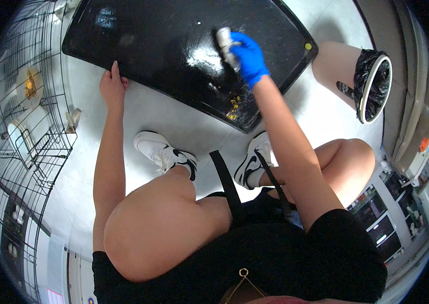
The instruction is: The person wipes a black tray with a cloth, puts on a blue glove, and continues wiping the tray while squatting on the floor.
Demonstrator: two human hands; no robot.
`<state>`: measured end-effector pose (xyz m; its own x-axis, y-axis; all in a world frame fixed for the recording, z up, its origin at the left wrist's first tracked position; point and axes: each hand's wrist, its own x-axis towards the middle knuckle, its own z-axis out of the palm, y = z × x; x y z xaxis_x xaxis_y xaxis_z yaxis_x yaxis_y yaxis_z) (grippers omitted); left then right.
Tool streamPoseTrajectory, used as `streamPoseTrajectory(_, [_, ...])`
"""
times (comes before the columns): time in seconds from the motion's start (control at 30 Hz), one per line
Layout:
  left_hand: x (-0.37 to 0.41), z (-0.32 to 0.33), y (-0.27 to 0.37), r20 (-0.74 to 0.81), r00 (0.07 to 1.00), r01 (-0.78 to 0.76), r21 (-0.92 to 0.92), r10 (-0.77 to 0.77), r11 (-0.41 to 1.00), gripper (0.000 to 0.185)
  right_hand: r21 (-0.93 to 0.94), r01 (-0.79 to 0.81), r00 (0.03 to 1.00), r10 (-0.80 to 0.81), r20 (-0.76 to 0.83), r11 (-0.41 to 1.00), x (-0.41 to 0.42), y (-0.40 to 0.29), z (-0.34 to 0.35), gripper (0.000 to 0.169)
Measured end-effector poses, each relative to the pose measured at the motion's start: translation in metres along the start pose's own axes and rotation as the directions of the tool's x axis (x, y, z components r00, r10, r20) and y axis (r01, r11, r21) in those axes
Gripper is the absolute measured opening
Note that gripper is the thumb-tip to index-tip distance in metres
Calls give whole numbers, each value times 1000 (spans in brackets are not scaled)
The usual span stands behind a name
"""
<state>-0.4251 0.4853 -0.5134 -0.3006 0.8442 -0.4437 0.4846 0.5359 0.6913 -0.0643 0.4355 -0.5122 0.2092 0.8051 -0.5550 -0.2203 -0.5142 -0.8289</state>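
A large black plastic tray [150, 45] with a raised rim lies before me, its surface wet and shiny in places. Bare, my left hand [113, 85] grips the tray's near-left rim, one digit laid over the edge. On my right hand [248, 57] is a blue glove; it clutches a crumpled white wipe [225, 41] against the tray's surface, slightly blurred. Yellow crumbs [233, 108] are gathered near the tray's closest corner. A round yellow-green sticker [308, 46] marks the right rim.
A black wire cage [53, 152] stands at left, with a dish of food [30, 87] seen through it. To the right is a pinkish bin [338, 68] with a black liner [378, 91]. My white sneakers [161, 150] rest on the grey floor close to the tray.
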Motion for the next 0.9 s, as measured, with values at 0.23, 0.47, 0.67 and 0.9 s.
streamPoseTrajectory(0.23, [4,6,1,22,999,30,-33,-30,999,52,-205,114,986,-136,-94,972,35,-6,-109,33])
streamPoseTrajectory(0.47, [3,2,-1,31,999,-13,-25,14,1000,50,-257,269,900,-338,-276,928,12,-15,-88,33])
streamPoseTrajectory(0.67, [6,2,-6,19,1000,4,-33,-3,999,50,-887,223,732,-671,-121,403,4,-11,-64,41])
streamPoseTrajectory(0.9, [5,3,-6,23,1000,11,-39,-10,999,51,-818,209,793,-583,-179,536,-17,9,-56,30])
